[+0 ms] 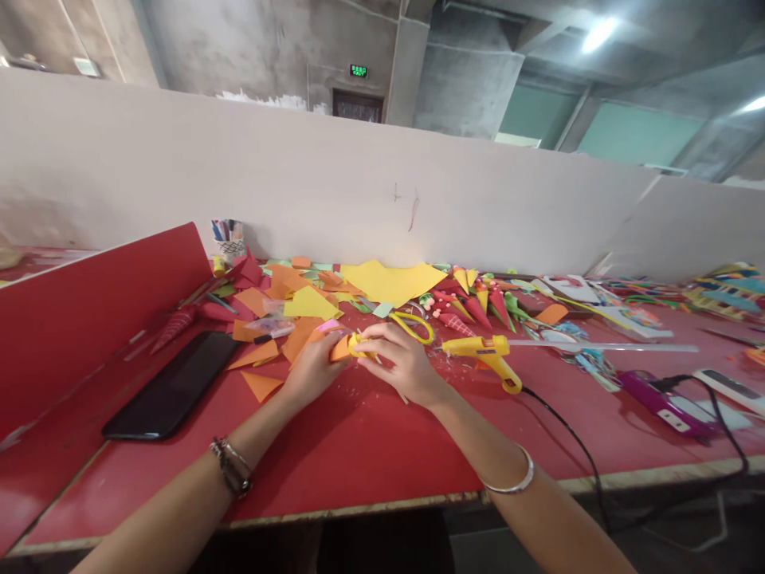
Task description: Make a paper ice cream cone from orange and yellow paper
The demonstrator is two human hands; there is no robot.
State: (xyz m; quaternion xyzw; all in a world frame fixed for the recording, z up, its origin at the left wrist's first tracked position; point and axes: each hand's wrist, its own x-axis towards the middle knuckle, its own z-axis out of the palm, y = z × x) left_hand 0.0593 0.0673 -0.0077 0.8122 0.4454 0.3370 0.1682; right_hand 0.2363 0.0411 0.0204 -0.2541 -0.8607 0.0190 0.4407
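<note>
Above the front middle of the red table, my left hand (pixel 315 368) is closed around a small orange paper or foam piece (pixel 340 349). My right hand (pixel 406 363) meets it from the other side, its fingers bent on a yellow piece (pixel 358 346) at the end of the orange one. What exactly the right fingertips pinch is partly hidden. A thin pale strip sticks out below the right hand. Just behind the hands lie yellow-handled scissors (pixel 418 327). To the right rests a yellow hot glue gun (pixel 487 351) with a long clear glue stick (pixel 598 347).
Orange and yellow sheet scraps (pixel 388 283) spread along the back. Several small cone-shaped crafts (pixel 478 307) lie at the back right. A black phone (pixel 173 387) is at left, beside a red panel (pixel 107 319). A purple power strip (pixel 666 406) with a black cord (pixel 574 438) sits at right.
</note>
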